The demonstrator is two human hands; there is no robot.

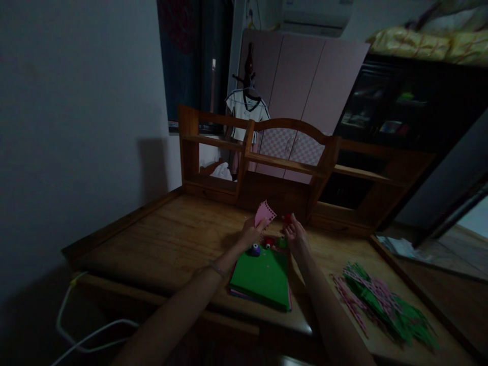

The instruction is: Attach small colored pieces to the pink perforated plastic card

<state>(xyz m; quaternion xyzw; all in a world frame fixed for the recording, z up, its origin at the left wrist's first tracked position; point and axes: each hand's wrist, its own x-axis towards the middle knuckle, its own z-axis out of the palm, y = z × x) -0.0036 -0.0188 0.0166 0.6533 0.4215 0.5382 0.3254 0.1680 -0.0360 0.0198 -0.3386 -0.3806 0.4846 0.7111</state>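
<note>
My left hand point(249, 235) is closed on a small pink sheet point(264, 213) with a row of small cut-outs along its edges, held up above the desk. To its right, my right hand point(298, 238) pinches a small red object point(287, 218); its kind is hard to make out in the dim light. Below both hands lies a stack of coloured sheets point(261, 277), green on top. Along the far edge of the stack sit a small purple piece point(255, 249) with a white round spot, a similar red piece point(269, 243) and a green one point(282, 243). Tiny pink scraps are scattered around them.
At the right of the wooden desk point(160, 239) lies a pile of green fringed strips point(404, 310) and pink patterned strips point(348, 300). A wooden shelf unit point(285, 162) rises along the back edge. White cable point(63, 325) hangs at the front left, beside the wall.
</note>
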